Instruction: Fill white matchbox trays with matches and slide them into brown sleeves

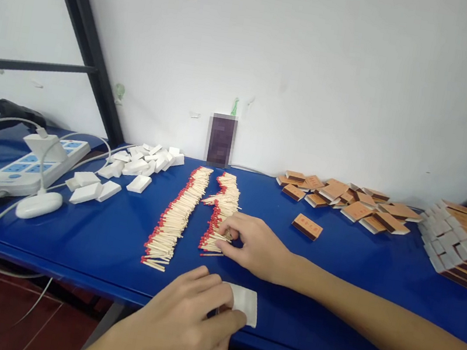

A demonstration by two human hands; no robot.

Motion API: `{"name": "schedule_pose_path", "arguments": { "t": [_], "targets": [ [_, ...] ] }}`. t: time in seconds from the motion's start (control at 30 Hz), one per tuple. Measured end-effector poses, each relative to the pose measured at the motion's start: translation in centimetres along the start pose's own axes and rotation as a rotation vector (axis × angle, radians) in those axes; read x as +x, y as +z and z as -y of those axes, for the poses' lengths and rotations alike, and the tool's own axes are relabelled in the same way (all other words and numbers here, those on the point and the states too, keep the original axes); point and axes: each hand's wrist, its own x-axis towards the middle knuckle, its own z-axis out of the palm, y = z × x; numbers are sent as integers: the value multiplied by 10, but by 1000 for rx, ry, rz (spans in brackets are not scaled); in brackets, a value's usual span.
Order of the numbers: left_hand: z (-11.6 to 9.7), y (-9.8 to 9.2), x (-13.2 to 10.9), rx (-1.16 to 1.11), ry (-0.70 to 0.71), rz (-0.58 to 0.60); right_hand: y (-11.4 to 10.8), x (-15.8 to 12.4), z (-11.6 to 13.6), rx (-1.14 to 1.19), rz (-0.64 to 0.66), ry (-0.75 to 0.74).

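Two long rows of red-headed matches lie on the blue table, a left row (176, 216) and a right row (228, 189). My right hand (255, 246) is at the near end of the right row, thumb and fingers curled round some matches there. Near the table's front edge my left hand (197, 317) grips a white tray (246, 304) by its left side, fingers bent over it. The inside of the tray is partly hidden by the fingers.
White trays (141, 167) are heaped at the back left, beside a power strip (35, 167) with cables. Orange matchbox sleeves (356, 211) lie at the back right, and stacked matchboxes (465, 247) stand at the far right. A pixelated dark object (220, 140) stands against the wall.
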Motion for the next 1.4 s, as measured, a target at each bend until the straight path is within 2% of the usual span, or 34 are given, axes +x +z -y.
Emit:
{"name": "schedule_pose_path", "arguments": {
  "t": [0.2,0.47,0.67,0.87,1.03,1.23,1.4],
  "targets": [
    [3,2,-3,18,24,-6,-1,3,0,24,22,23],
    [2,0,-4,4,50,-6,0,1,-2,-12,-15,4],
    [-2,-1,-5,-32,88,-38,2,-16,8,-11,-62,-128],
    [-4,1,-5,-18,92,-56,12,-25,13,-64,2,-145],
    [-1,2,-6,6,75,-66,0,-30,9,-82,95,-100],
    [1,3,-4,19,64,-71,2,-37,4,-102,3,-74],
    [4,1,-5,39,60,-108,11,-25,11,-96,13,-132]
  ]
}}
